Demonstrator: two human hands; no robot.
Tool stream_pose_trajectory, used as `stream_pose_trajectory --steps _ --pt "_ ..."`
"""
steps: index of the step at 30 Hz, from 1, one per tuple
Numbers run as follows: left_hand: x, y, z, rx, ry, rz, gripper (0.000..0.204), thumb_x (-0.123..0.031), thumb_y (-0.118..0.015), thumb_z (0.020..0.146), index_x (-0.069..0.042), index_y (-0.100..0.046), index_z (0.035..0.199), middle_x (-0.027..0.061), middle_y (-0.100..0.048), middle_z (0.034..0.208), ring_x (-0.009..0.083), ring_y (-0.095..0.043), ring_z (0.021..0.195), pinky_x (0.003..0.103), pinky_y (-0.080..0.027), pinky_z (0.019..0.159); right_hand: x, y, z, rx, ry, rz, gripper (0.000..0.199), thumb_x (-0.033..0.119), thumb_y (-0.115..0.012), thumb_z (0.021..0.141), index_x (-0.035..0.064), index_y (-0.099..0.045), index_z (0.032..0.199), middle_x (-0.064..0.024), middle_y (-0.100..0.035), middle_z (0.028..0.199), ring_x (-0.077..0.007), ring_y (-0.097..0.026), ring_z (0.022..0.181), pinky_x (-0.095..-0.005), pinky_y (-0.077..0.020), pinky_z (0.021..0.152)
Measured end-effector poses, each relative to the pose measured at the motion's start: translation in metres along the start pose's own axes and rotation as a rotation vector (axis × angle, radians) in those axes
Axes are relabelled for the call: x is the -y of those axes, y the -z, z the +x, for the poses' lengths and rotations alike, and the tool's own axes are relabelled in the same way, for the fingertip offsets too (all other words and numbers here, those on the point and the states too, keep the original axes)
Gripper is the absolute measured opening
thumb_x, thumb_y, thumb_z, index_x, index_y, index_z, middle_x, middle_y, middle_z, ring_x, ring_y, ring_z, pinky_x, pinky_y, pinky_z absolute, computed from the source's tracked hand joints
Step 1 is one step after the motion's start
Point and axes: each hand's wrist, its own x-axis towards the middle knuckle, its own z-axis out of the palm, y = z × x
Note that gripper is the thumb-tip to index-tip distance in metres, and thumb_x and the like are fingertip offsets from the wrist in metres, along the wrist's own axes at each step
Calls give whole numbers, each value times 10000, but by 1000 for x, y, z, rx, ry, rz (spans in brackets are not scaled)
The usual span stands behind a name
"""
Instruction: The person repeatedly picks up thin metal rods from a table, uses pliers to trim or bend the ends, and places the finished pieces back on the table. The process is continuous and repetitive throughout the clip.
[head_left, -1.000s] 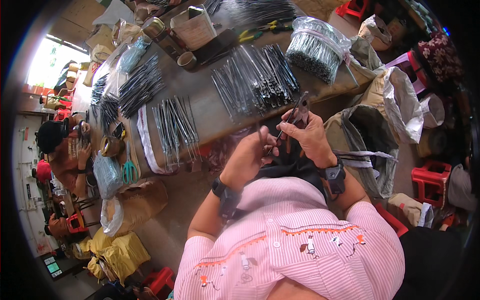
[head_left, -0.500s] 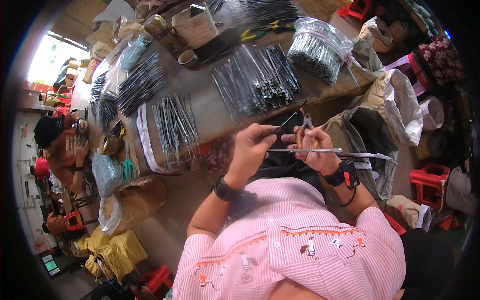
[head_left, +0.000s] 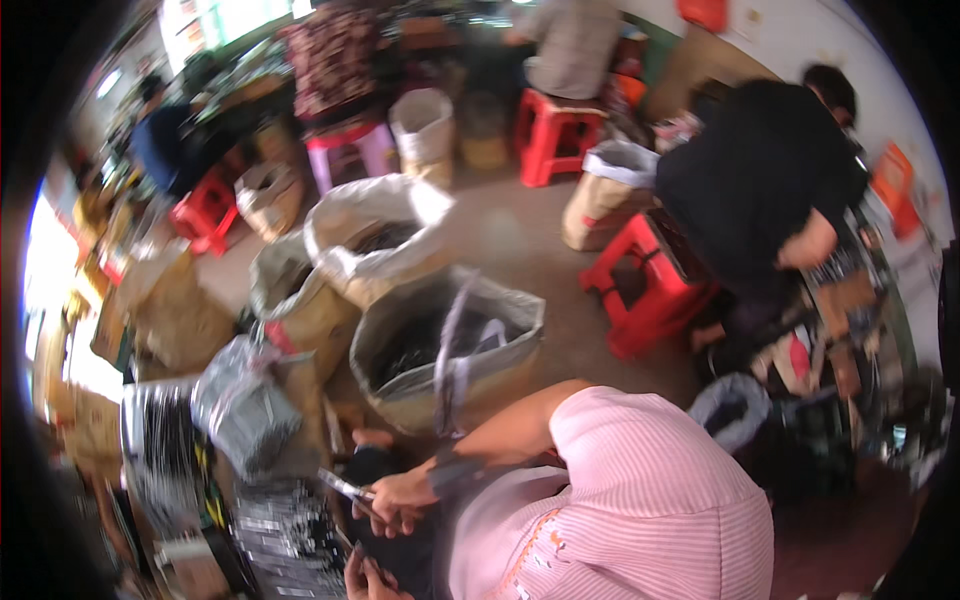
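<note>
My right hand (head_left: pixel 398 498) is closed on a pair of pliers, low in the picture left of the middle. A bright silver length (head_left: pixel 343 484) sticks out from it to the upper left; blur hides whether this is the pliers' jaws or a metal strip. My left hand (head_left: pixel 372 582) is partly cut off by the lower edge, its fingers pinched on a thin rod (head_left: pixel 345 540). Just left of both hands lies a pile of dark metal rods (head_left: pixel 288 535) on the worktable. A plastic-wrapped bundle of rods (head_left: pixel 246 410) rests above that pile.
Open sacks, one with dark pieces inside (head_left: pixel 375 345) and a white-lined one (head_left: pixel 325 255), stand beyond my right arm. A person in black (head_left: pixel 765 180) bends beside a red stool (head_left: pixel 650 285) at right. Several people work farther back, near another red stool (head_left: pixel 560 135).
The view has swung to the right, so my hands and the worktable now lie at the lower left. Sacks, stools and other people have come into sight. Both hands remain closed.
</note>
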Motion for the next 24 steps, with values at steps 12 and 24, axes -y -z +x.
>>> stream_pose_trajectory --steps 12,24 --pt "-14 -25 26 51 -19 -1 241 -96 -551 933 -56 -612 1162 -19 -535 685 57 -397 509 212 -286 436 13 16 13 -79 144 159 535 107 -539 700 75 -447 1226 -169 -608 1004 -281 -630 807 -415 -544 595" --pt "-2 -14 20 97 -55 -25 260 -98 -546 928 -51 -614 1174 32 -629 860 76 -429 561 215 -299 454 13 6 38 15 114 208 482 115 -539 723 71 -467 1197 -160 -614 989 -278 -629 802 -418 -544 608"
